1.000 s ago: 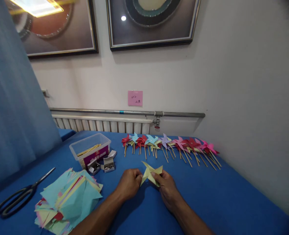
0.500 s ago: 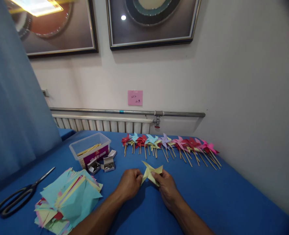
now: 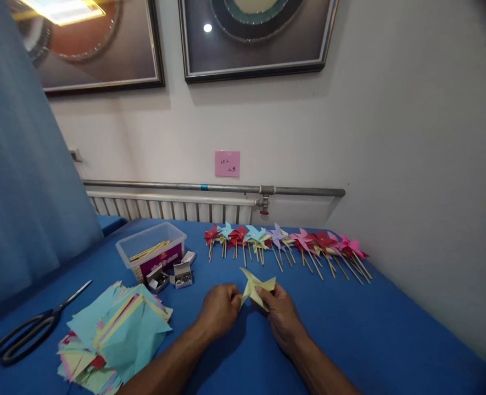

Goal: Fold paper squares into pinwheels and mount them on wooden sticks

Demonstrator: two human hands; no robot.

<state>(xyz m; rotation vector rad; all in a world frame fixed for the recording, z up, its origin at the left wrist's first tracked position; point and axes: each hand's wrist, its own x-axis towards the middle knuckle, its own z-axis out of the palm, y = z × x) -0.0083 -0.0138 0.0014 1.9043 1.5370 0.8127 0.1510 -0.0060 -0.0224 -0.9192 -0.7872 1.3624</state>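
A pale yellow paper pinwheel (image 3: 252, 289) is between my two hands above the blue-covered table, its blades folded in toward the middle. My right hand (image 3: 283, 314) pinches it from the right, thumb pressed on the front near the centre. At its left side my left hand (image 3: 221, 308) is closed, with thumb and finger together at the tip of the lower left blade. Anything else inside the left fingers is hidden. No stick shows on this pinwheel.
Finished pinwheels on sticks (image 3: 276, 237) lie in a row at the back. On the left are a plastic tub (image 3: 152, 254) of wooden sticks, small boxes of metal tacks (image 3: 182, 276), a pile of coloured paper (image 3: 133, 334) and black-handled scissors (image 3: 40, 326).
The pinwheel and both hands have shifted very slightly right. The grip of both hands looks the same, and the other things have stayed put.
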